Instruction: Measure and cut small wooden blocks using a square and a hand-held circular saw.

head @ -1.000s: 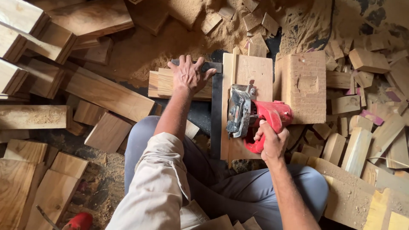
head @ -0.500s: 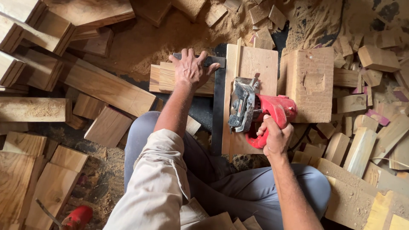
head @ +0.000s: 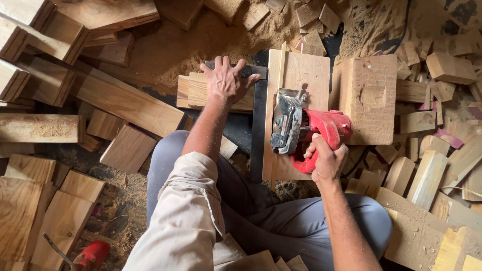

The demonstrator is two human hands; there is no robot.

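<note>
1. Here, seen from above, a person sits on a sawdust-covered floor and runs a red circular saw (head: pixel 306 133) along a pale wooden board (head: pixel 301 75) in the centre of the frame.
2. Progress, judged from this view: the saw's metal base sits about midway along the board, its front end pointing to the top of the frame. The part of the board above the saw looks uncut, so the cut seems roughly half made. The cut line itself is hidden under the tool.
3. The right hand (head: pixel 326 160), at centre right, is closed in a full grip around the saw's red handle, forearm coming up from the lower right edge.
4. The left hand (head: pixel 228 80), at upper centre, lies flat and open, fingers spread, pressing down on a shorter plank (head: pixel 196 93) that lies crosswise, with fingertips reaching a dark metal square (head: pixel 258 125) beside the board. It grips nothing. The arm is stretched straight forward, its beige sleeve (head: pixel 186 216) rolled above the elbow.
5. Just right of the board stands a thick wooden block (head: pixel 369 98), close to or touching its edge.
6. Cut planks fill the left side; small offcuts (head: pixel 427 165) crowd the right. A red-handled tool (head: pixel 90 256) lies at lower left.
</note>
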